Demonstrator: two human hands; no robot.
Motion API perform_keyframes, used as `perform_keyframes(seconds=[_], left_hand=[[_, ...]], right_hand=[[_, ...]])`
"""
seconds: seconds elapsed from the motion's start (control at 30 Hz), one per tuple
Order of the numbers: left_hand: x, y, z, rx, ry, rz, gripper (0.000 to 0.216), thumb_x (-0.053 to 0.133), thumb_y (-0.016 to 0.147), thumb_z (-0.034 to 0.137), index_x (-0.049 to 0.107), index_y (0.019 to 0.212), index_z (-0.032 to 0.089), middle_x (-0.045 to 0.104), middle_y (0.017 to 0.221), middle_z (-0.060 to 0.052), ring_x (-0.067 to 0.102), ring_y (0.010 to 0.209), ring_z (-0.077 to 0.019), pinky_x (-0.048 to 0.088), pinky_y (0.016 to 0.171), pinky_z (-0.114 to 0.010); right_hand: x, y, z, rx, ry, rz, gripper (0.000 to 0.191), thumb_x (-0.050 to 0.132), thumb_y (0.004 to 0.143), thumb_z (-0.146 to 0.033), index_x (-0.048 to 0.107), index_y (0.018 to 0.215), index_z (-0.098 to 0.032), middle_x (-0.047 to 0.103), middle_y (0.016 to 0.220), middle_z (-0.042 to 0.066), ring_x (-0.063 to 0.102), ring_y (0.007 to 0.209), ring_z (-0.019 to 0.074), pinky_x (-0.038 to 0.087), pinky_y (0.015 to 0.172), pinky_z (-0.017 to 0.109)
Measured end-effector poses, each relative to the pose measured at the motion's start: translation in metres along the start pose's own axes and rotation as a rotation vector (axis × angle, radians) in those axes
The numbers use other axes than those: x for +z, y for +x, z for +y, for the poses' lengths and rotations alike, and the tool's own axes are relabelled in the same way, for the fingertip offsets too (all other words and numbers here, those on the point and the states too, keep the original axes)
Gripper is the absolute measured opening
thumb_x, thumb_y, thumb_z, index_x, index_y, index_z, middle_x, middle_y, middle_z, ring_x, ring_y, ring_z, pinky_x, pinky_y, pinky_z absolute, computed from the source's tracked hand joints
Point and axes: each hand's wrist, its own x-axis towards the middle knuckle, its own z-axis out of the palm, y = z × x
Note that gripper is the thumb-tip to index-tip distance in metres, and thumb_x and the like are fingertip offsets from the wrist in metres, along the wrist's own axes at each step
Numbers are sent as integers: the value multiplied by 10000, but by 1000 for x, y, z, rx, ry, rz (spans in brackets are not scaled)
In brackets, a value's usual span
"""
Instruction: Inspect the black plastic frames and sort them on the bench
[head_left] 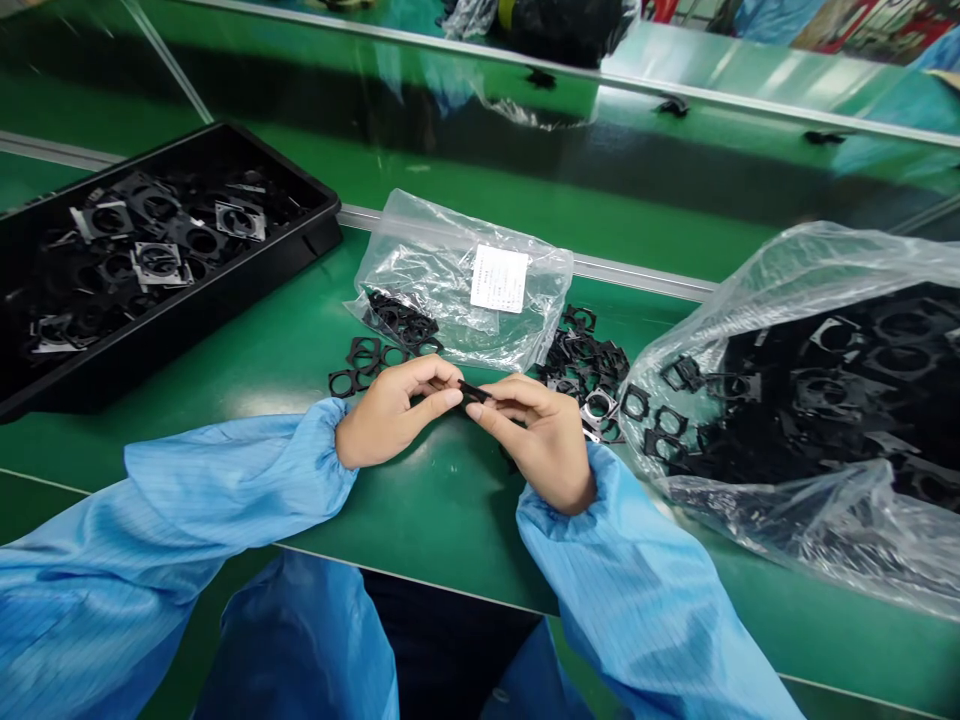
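Observation:
Between my two hands is a small black plastic part (475,391), seen edge-on, so its full shape is hidden. My left hand (401,408) pinches its left end between thumb and fingers. At its other end, my right hand (541,432) is closed on it the same way. Just beyond my left hand lie several black square frames with round holes (365,352). A heap of similar black frames (589,365) sits on the green table (442,520) behind my right hand.
A black tray (247,285) full of frames stands at the left. A clear plastic bag (442,265) with a white label (499,279) lies ahead. To the right, a large open plastic bag (795,260) holds many black frames. A green panel (637,215) rises behind.

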Motion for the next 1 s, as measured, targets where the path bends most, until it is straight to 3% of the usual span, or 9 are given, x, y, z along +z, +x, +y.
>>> perform_keyframes(seconds=[0.33,0.57,0.67,0.83,1.0], left_hand=[[0,-2,0,17,-24,-72,326,648,970,490,661,881,177,625,797,-14,584,739,-148,506,686,-250],[1,0,-1,69,-37,72,245,763,893,405,704,950,174,661,825,-14,628,737,-129,547,693,-233],[2,-1,0,131,-31,65,216,789,873,374,744,956,180,677,859,-29,651,750,-129,566,685,-229],[3,-1,-2,29,-119,150,339,791,864,496,710,899,168,713,807,-34,726,737,-162,611,663,-257],[4,2,-4,-16,-175,152,364,831,818,487,682,874,160,705,769,-20,733,699,-156,615,651,-253]], right_hand=[[-3,2,-4,10,69,-44,288,889,763,-427,750,691,-186,627,732,-10,579,618,101,551,620,253],[-1,0,3,-130,-150,58,64,800,846,-280,800,826,-218,692,780,23,644,712,151,582,650,279],[-1,-1,4,-190,-220,26,52,758,873,-220,797,838,-220,700,784,28,652,724,153,582,666,280],[0,-3,5,-128,-198,-67,143,784,879,-353,788,891,-211,726,851,40,688,727,156,614,682,286],[1,-4,5,-127,-186,-9,86,754,892,-290,786,881,-211,716,838,35,694,741,156,628,697,280]])
